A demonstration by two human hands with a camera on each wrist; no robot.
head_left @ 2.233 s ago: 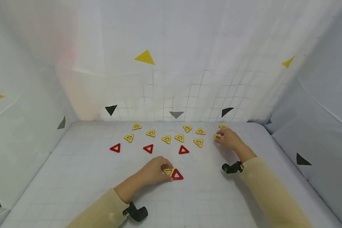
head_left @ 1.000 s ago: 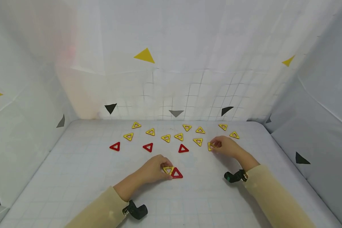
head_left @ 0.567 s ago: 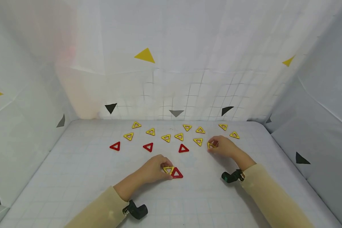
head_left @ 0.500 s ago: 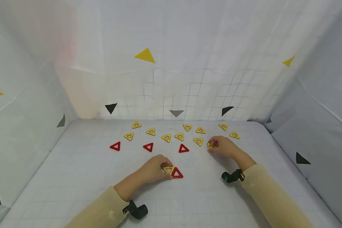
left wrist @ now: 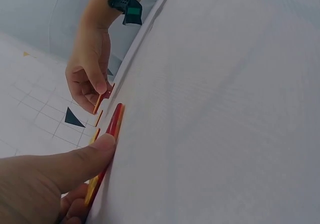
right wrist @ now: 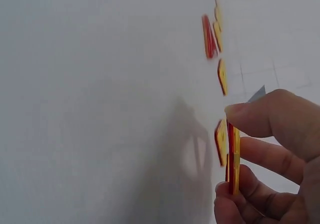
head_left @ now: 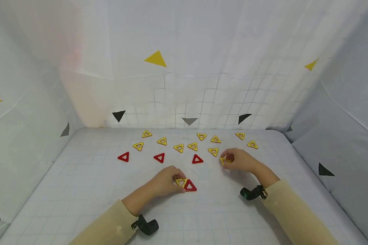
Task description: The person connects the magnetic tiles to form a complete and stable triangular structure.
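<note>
In the head view my left hand (head_left: 164, 182) pinches a yellow triangular tile (head_left: 181, 180) with a hollow middle, low over the white table. A red triangular tile (head_left: 190, 190) lies edge to edge with it, close to the thumb tip. Farther right, my right hand (head_left: 240, 160) holds another yellow triangular tile (head_left: 222, 161) by its edge between thumb and fingers. The right wrist view has this tile (right wrist: 234, 154) edge-on, above the table, with a shadow below. Fingers partly cover both yellow tiles.
Several yellow triangular tiles (head_left: 213, 152) lie scattered along the back of the table. Three red ones, among them one near the middle (head_left: 159, 158), lie in front of those. White sheets (head_left: 184, 98) with coloured triangle marks wall the table at back and sides.
My right hand has come from the back right towards the middle, bringing a yellow triangular tile; lately it shifts slightly nearer and left. The left hand keeps its place and hold.
</note>
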